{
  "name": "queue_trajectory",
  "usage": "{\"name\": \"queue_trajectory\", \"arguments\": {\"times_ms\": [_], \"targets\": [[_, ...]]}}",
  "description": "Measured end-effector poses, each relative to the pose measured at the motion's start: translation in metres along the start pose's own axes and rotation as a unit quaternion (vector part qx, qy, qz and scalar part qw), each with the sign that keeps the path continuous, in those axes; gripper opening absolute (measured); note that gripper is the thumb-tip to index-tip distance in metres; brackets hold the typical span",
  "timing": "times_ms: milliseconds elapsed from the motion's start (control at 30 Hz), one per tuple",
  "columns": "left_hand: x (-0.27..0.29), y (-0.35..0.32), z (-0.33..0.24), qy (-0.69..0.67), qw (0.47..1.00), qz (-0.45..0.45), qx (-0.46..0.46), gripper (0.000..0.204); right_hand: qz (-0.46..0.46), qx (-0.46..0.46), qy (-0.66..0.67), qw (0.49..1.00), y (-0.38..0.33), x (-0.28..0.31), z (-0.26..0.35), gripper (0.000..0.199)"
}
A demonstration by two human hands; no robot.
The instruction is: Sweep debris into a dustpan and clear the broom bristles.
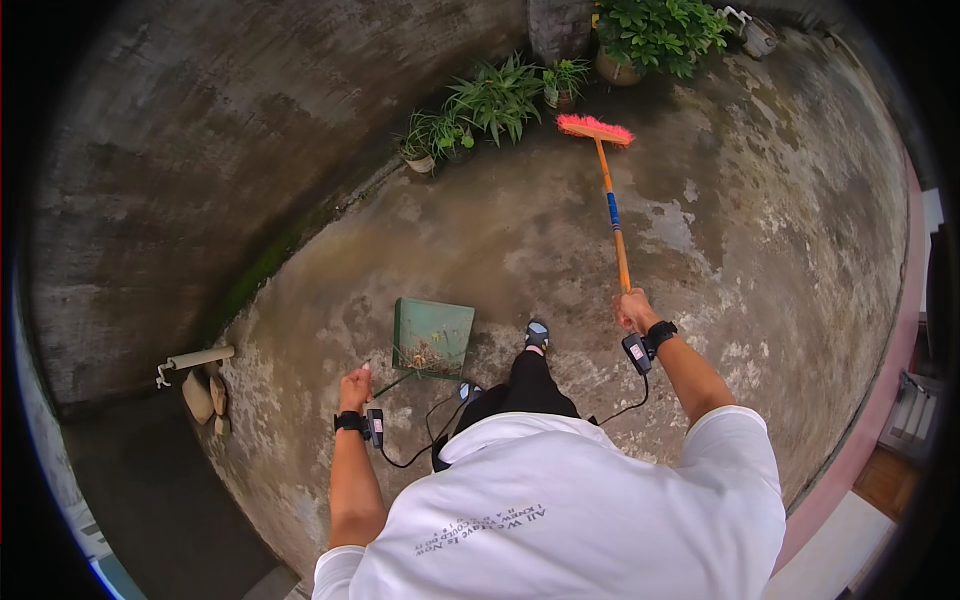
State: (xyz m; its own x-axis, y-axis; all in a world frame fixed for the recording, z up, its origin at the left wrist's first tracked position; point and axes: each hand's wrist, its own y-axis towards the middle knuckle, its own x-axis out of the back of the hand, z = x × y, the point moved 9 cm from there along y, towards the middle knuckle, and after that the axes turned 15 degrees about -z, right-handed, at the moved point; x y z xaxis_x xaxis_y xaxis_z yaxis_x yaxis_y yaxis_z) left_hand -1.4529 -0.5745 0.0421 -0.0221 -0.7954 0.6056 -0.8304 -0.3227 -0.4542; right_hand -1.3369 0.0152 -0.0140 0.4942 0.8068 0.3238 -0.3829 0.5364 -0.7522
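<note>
My right hand [633,311] is wrapped around the orange handle of a broom [620,256]. The broom stretches away from me, with a blue band on its handle and pink-red bristles at the far end, near the potted plants. A green dustpan [446,322] is in front of me to the left, with dry leaves and dirt [425,357] gathered in its near part. Its thin green handle [396,381] runs to my left hand [355,389], which is closed on it. Both wrists wear black straps with small cabled boxes.
Several potted plants [497,100] line the foot of the wall [180,150], with a large leafy one [665,35] at the far end. A pipe with a tap [200,357] and some stones [200,398] are at the left. The concrete floor [510,240] looks damp and patchy.
</note>
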Motion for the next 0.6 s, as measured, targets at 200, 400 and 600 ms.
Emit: {"name": "queue_trajectory", "arguments": {"times_ms": [200,400,600], "targets": [[0.027,-0.007,0.019,-0.018,0.999,-0.038,0.026,0.033,0.022,0.008,-0.119,0.993,-0.016,-0.028,-0.023,0.012],[0.045,-0.005,0.042,-0.057,0.995,-0.055,0.052,0.031,0.106,-0.017,-0.275,0.956,-0.131,-0.023,-0.116,0.01],[0.052,-0.001,0.06,-0.066,0.993,-0.054,0.082,0.03,0.138,-0.044,-0.137,0.98,-0.193,0.008,-0.121,0.009]]}}
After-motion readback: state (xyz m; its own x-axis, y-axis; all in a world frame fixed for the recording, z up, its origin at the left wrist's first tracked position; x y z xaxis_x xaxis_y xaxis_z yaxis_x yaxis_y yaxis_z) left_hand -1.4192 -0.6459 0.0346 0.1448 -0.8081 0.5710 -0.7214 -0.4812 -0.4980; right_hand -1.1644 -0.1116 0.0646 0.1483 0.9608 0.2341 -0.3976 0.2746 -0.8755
